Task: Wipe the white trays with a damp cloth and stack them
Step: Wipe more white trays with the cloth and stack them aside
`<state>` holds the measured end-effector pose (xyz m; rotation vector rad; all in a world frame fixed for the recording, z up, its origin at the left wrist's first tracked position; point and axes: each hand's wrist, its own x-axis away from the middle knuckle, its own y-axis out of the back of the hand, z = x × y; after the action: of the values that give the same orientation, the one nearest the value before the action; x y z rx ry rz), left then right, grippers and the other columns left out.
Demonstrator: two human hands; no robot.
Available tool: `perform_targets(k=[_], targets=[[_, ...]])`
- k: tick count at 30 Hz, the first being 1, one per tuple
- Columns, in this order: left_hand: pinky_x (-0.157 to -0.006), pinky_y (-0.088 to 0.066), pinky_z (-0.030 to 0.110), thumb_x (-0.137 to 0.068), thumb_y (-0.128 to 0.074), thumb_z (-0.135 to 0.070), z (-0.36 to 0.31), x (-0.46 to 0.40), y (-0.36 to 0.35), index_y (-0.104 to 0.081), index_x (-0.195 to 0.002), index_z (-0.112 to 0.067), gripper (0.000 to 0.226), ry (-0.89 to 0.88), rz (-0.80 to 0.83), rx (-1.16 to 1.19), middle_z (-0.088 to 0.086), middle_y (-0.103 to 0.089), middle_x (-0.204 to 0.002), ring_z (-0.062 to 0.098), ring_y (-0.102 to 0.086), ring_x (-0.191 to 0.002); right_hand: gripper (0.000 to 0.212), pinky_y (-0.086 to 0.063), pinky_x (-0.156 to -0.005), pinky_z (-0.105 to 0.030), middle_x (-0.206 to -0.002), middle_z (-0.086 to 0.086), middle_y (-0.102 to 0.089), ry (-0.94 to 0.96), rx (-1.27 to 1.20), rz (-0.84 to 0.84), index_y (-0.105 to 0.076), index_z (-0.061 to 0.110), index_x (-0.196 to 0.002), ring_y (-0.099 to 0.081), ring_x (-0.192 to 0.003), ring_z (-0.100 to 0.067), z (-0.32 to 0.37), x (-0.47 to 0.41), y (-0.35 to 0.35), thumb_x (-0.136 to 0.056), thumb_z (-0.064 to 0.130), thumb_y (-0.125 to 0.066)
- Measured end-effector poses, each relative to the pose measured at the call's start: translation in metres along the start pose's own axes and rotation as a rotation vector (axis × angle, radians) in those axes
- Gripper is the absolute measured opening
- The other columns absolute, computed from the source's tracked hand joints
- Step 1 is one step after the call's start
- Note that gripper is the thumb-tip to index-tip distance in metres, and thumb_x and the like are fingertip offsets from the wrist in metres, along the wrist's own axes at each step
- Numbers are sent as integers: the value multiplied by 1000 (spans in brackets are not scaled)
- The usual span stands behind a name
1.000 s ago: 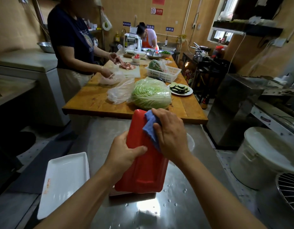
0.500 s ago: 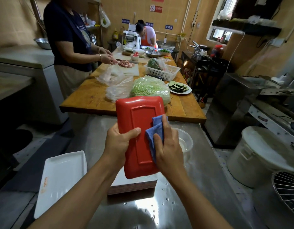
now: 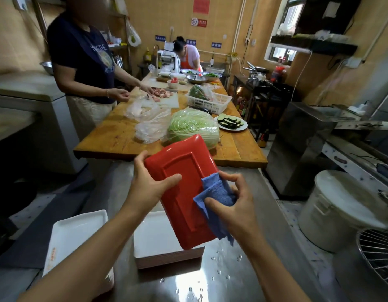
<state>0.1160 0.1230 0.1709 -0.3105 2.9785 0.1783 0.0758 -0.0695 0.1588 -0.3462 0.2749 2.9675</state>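
Left hand (image 3: 149,186) grips the upper left edge of a red tray (image 3: 184,192), thumb across its ribbed underside, holding it tilted in the air above a steel counter (image 3: 232,269). Right hand (image 3: 234,205) pinches a blue cloth (image 3: 217,197) against the tray's right edge. Far left on the counter lies a single white tray (image 3: 75,232), partly cut off by the forearm. Beneath the red tray sits a stack of white trays (image 3: 158,240), its right side hidden. Water drops bead the steel. Beyond, a wooden table (image 3: 114,138) carries plastic bags (image 3: 149,120), a cabbage (image 3: 193,125) and a plate of sliced vegetables (image 3: 231,123). Right of the counter stands a lidded white bucket (image 3: 341,212).
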Motion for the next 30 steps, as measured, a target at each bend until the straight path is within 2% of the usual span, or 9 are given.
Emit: perform_targets(k=[3, 5, 7, 9, 14, 16, 18, 24, 30], targets=[[-100, -37, 32, -58, -87, -36, -20, -16, 18, -34, -139, -24, 98, -209, 68, -423, -2, -43, -137, 12, -44, -122, 56, -58, -63, -46, -88, 5, -65, 46, 112, 85, -58, 41, -99, -69, -72, -20, 2, -3, 11, -64, 2, -78], [-99, -45, 38, -56, -86, -36, -33, -24, 26, -53, -126, -23, 78, -156, 326, -389, 0, -60, -124, 13, -57, -112, 55, -57, -65, -46, -91, 4, -65, 77, 163, 167, -58, 39, -100, -67, -74, -20, 6, -5, 20, -64, 3, -78], [-86, -54, 39, -58, -82, -28, -38, -24, 30, -65, -109, -23, 54, -16, 576, -242, 3, -72, -102, 19, -68, -95, 54, -58, -66, -46, -97, -5, -65, 81, 157, 269, -57, 36, -104, -68, -77, -22, 11, -8, 28, -66, 4, -79], [-72, -56, 33, -60, -81, -21, -35, -20, 31, -68, -102, -20, 44, 52, 649, -146, 7, -73, -92, 21, -70, -84, 53, -58, -69, -46, -101, -7, -64, 101, 196, 336, -56, 35, -107, -68, -81, -22, 14, -11, 34, -69, 6, -79], [-73, -58, 35, -57, -77, -14, -31, -7, 21, -63, -109, -11, 54, 84, 553, 7, 13, -71, -97, 25, -68, -84, 42, -48, -69, -23, -94, 28, -55, 249, 475, 290, -51, 45, -108, -56, -85, 4, 28, -18, 29, -78, 24, -72], [-77, -57, 37, -55, -76, -14, -33, -2, 15, -63, -107, -11, 53, 59, 522, 20, 14, -70, -97, 25, -67, -83, 41, -47, -78, -30, -109, 21, -55, 352, 492, 260, -55, 34, -118, -54, -95, 0, 35, -21, 14, -82, 20, -67], [-72, -56, 29, -56, -74, -12, -35, 2, 9, -64, -103, -11, 48, 29, 520, 42, 11, -70, -91, 19, -66, -77, 41, -47, -85, -41, -120, 0, -56, 462, 532, 233, -57, 20, -125, -55, -105, -19, 42, -24, -4, -84, 18, -61], [-63, -56, 24, -60, -78, 1, -31, 5, 29, -64, -103, -10, 47, 83, 431, 109, 11, -70, -89, 16, -68, -72, 45, -44, -85, -43, -125, -9, -56, 621, 814, 250, -47, 19, -137, -53, -106, -28, 31, -29, -12, -93, 30, -46], [-62, -58, 31, -60, -72, -14, -10, 4, 53, -66, -103, -14, 44, 194, 334, 229, 9, -73, -90, 23, -70, -77, 49, -26, -101, -21, -137, -5, -46, 438, 757, 211, -40, 19, -141, -41, -121, -20, 3, -27, 6, -93, 32, -37]])
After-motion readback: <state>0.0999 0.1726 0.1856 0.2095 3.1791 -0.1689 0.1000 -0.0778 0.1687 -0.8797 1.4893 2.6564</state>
